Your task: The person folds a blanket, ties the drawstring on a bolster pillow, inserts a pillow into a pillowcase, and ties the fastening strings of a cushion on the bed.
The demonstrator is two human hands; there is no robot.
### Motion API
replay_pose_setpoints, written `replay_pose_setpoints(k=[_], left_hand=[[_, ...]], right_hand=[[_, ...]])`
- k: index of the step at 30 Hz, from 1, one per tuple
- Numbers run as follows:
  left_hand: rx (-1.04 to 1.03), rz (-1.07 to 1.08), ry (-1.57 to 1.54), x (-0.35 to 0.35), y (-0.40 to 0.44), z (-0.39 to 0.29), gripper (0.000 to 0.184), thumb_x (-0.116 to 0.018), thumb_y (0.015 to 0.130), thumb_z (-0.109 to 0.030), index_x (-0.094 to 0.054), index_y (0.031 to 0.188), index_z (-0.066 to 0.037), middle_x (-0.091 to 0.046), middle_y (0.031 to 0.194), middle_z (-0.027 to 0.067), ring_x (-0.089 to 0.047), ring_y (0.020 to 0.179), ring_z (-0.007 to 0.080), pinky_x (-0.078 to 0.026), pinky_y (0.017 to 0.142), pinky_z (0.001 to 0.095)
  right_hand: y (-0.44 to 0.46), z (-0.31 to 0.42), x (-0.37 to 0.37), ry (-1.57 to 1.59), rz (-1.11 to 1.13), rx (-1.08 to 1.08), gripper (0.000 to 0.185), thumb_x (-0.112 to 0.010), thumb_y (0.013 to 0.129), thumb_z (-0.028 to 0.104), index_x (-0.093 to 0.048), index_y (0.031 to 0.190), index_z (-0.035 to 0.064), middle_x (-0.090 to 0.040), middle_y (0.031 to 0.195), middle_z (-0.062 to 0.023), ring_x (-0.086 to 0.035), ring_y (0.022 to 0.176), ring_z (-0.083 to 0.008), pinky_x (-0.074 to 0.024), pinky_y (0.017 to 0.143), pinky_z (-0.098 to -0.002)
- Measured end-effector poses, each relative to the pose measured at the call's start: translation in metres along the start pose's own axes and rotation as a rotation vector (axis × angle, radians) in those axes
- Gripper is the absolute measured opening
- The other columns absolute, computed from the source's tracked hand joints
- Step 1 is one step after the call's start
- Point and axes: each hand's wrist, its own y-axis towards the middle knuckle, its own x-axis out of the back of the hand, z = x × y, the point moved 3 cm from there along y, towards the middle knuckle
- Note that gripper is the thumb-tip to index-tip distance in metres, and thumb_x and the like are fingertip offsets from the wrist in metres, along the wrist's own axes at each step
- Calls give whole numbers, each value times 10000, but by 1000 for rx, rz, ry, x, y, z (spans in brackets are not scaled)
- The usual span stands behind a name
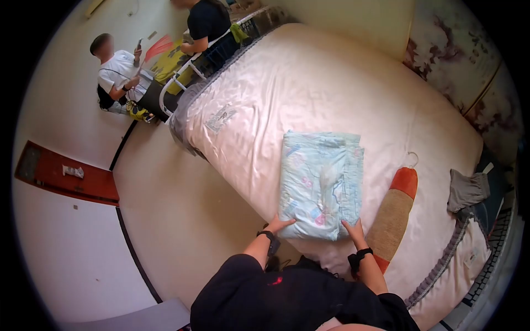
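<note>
A light blue patterned quilt [320, 182], folded into a thick rectangle, lies on the pale pink bedspread [342, 77]. At its near left corner is my left hand [280, 223], thumb on top and the fingers hidden beneath the edge. My right hand [353, 227] grips the near right corner in the same way, thumb over the cloth. Both wrists wear black bands. Right of the quilt, close to my right forearm, lies a long brown cushion [391, 220] with orange-red ends and a loop at its far tip.
Grey cloth [468, 190] lies at the bed's right edge. Beyond the white metal bed rail [165, 99], one person [118, 69] sits holding a phone and a pink fan-like item; another person [208, 25] in dark clothes is beside the bed. A red door [66, 174] is at left.
</note>
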Motion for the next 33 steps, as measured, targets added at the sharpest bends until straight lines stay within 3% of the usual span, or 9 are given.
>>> replay_pose_setpoints(k=[1, 4, 9, 15, 17, 18, 21, 25, 33], left_hand=[[5, 3, 2, -2, -3, -3, 798, -809, 646, -224, -368, 1266, 17, -531, 1177, 126, -522, 1062, 218, -414, 922, 337], [-9, 42, -51, -9, -12, -23, 727, -794, 666, -243, -434, 1240, 20, -559, 1150, 119, -547, 1023, 205, -433, 889, 326], [106, 75, -33, -7, -5, -16, 648, -742, 721, -290, -474, 1225, 18, -581, 1123, 107, -567, 985, 200, -445, 840, 311], [3, 22, -81, -11, -25, -38, 571, -715, 738, -307, -533, 1105, 90, -611, 996, 125, -597, 865, 193, -464, 767, 303], [57, 10, -174, -15, -44, -56, 532, -696, 752, -286, -536, 1094, 88, -615, 972, 121, -602, 851, 187, -470, 750, 300], [71, 41, -206, -14, -59, -63, 505, -661, 775, -279, -530, 1095, 90, -615, 975, 126, -607, 852, 190, -475, 753, 299], [180, 116, -324, -18, -91, -77, 530, -624, 804, -297, -486, 1180, 51, -592, 1067, 138, -605, 891, 203, -477, 786, 304], [231, 265, -400, -22, -132, -78, 565, -579, 827, -373, -464, 1229, 6, -574, 1146, 112, -562, 1029, 202, -433, 897, 303], [435, 289, -698, -58, -162, 4, 557, -604, 827, -314, -431, 1254, -1, -543, 1187, 154, -545, 1066, 278, -434, 931, 400]], right_hand=[[4, 5, -4, 289, 128, 142, 1024, -774, 591, 488, -277, 1318, -33, -335, 1334, -236, -278, 1279, -325, -294, 1010, -382], [19, 7, -16, 345, 211, 155, 1111, -807, 582, 429, -153, 1317, -88, -280, 1350, -210, -313, 1241, -306, -276, 1021, -333], [7, 18, -26, 102, 169, 33, 1252, -827, 544, 435, -4, 1317, -105, -263, 1339, -247, -324, 1235, -313, -273, 1027, -339], [-5, 30, -34, 3, 75, 265, 982, -795, 567, 315, -246, 1273, -92, -430, 1248, -222, -459, 1132, -308, -377, 955, -349], [-16, 40, -29, 26, 79, 146, 750, -755, 583, 244, -421, 1171, -80, -576, 1034, -177, -558, 988, -308, -441, 870, -353], [-25, 43, -30, 73, 53, 186, 548, -713, 616, 202, -527, 1068, -47, -611, 872, -129, -610, 818, -270, -494, 736, -340], [-70, 66, 2, 421, 344, -28, 501, -676, 654, 181, -507, 1063, -55, -608, 880, -125, -609, 703, -230, -501, 589, -317], [-105, 46, 30, 783, 406, -176, 355, -617, 702, 128, -535, 1013, -22, -595, 777, -69, -580, 612, -160, -486, 533, -276], [-145, -8, 45, 708, 466, -162, 394, -601, 697, 103, -520, 1050, -50, -597, 833, -92, -588, 702, -174, -491, 624, -285]])
